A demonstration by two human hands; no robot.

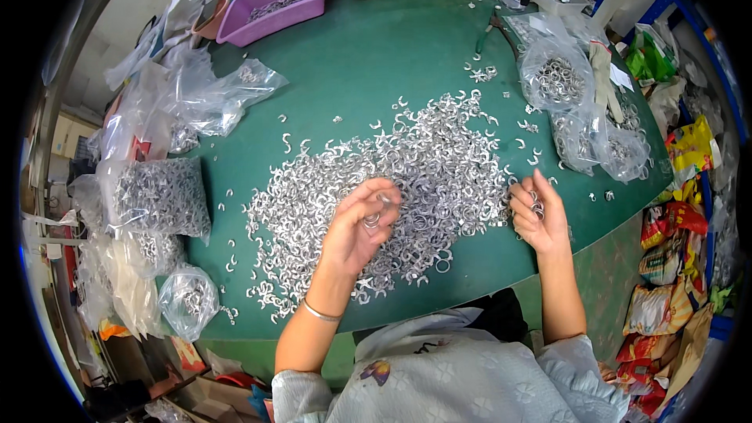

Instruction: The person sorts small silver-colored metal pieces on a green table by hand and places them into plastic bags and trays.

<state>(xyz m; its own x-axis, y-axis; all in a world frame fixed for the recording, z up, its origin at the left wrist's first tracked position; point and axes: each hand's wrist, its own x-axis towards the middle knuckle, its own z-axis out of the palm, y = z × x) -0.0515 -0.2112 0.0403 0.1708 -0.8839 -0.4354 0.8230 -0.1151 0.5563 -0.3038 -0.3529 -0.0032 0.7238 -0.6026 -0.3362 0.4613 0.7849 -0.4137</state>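
Green felt covered the table (376,55), and across its middle lay a wide heap of small silver metal rings (439,164), with clear bags of the same parts (160,196) at my left. I judged I was mid-sort: my left hand (356,227) pinched one ring (371,221) in its fingers over the heap, my right hand (539,215) curled around a few gathered rings (537,205) at the heap's right edge. Passing that single ring across cleanly seemed the next need.

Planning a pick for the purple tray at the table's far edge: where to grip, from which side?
Take the purple tray by its raised rim on the long near side, coming from above. It sits flat and open-topped, and a pink container crowds its left end, so the near wall looks freest.
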